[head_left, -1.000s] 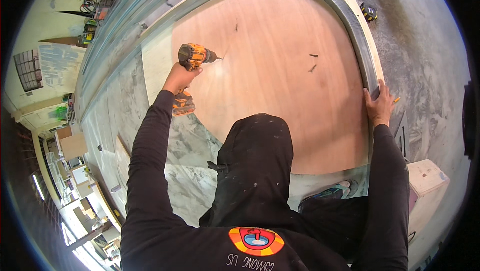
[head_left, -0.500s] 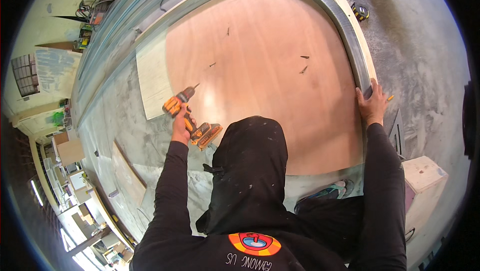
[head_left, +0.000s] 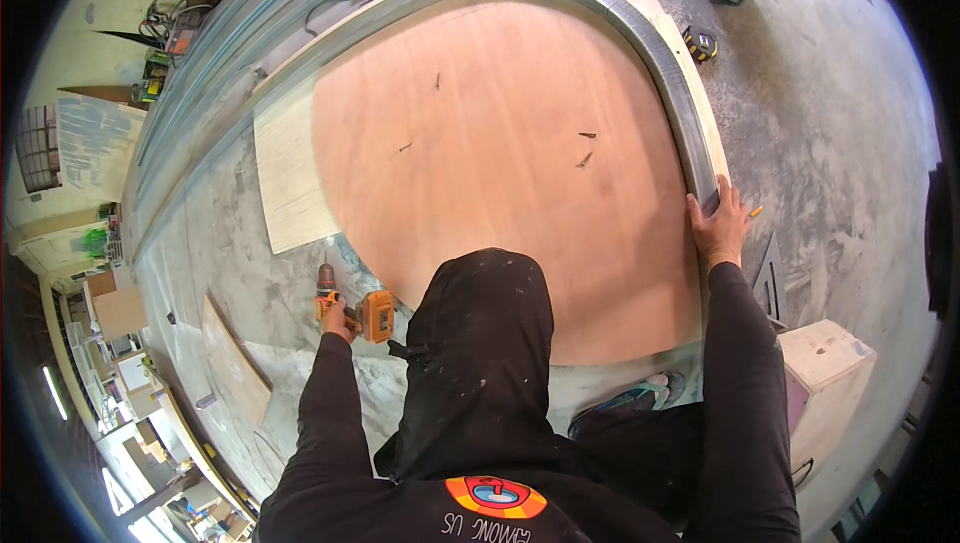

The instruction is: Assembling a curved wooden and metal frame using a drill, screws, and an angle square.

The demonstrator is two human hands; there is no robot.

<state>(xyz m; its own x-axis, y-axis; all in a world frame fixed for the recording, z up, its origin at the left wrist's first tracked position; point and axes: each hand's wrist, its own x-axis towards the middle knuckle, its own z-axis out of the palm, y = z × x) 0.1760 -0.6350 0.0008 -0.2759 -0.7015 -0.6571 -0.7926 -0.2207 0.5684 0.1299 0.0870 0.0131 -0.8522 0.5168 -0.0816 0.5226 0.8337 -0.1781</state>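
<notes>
Since the earlier frame, the drill [head_left: 328,295] has been moving down and to the left, away from the edge of the round board [head_left: 490,183], and its nose is now pointing away from the person. The right hand [head_left: 722,228] is staying on the curved metal strip [head_left: 664,80], and the whole view is shifting a little.

The left hand [head_left: 337,321] is closing around the drill's handle, holding it just beside the board's lower left edge; whether the drill is touching the floor [head_left: 235,263] I cannot tell. The right hand is straddling the strip, thumb on the inner side and fingers on the outer; whether it is squeezing or merely resting is not showing. The board is lying flat in front of the person, with the strip curving along its far and right edges. Four small dark screws [head_left: 405,148] are showing on the board, and whether they are standing in it or lying loose is hard to tell. A pale sheet [head_left: 285,183] is sticking out at the board's left.

The strip could be springing out of its curve if the right hand is slackening, since only that hand is steadying it. Loose screws could be rolling away if the board is being knocked. The drill could be tipping over if it is being set down badly, its battery being heavy.
</notes>
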